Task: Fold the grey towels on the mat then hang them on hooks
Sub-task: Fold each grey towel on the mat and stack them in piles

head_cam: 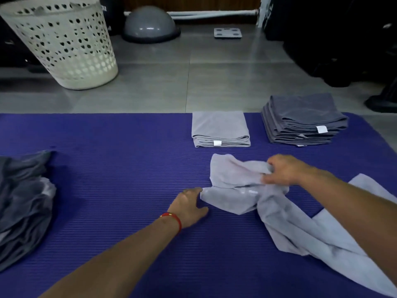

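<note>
Upper left: white perforated basket (pixel 64 43) standing tilted on grey tile floor (pixel 171 82). Top centre: grey dome (pixel 150 24) on a dark base, white pipes (pixel 214 15) along the wall behind it. Scale (pixel 228 32) flat on the floor, right of dome. Upper right: dark gear (pixel 343 39), unclear.

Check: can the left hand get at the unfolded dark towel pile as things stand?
Probably yes. The left hand rests on the mat at the light towel, gripping nothing; only bare mat lies between it and the dark pile.

two folded stacks (pixel 221 129) (pixel 303 119), one basket (pixel 64 41)
</note>
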Demonstrator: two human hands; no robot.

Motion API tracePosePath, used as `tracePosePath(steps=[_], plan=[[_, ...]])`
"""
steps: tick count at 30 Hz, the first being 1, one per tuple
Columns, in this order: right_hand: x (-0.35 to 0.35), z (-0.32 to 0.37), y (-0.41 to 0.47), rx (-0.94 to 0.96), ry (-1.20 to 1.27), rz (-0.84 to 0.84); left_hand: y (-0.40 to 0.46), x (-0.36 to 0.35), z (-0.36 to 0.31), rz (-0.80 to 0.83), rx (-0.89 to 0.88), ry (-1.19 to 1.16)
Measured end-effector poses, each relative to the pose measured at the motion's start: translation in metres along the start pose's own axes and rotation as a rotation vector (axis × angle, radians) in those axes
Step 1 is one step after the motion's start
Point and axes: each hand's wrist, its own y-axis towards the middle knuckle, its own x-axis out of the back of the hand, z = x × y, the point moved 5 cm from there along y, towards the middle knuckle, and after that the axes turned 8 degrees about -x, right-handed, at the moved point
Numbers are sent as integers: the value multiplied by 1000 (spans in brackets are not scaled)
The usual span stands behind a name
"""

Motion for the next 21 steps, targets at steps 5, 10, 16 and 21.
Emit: tracePosePath(steps=[5,10,16,21], plan=[[-32,-23,-4,-15,46,-40,38,-28,-11,-42,105,47],[-46,-21,-12,-6,-13,19,32,-37,-18,-119,73,95],[-50,38,-20,74,25,-57,-56,-8,-6,-182,72,-202],[-71,127,8,151,-23,-27,-139,48,63,-266,303,-322]])
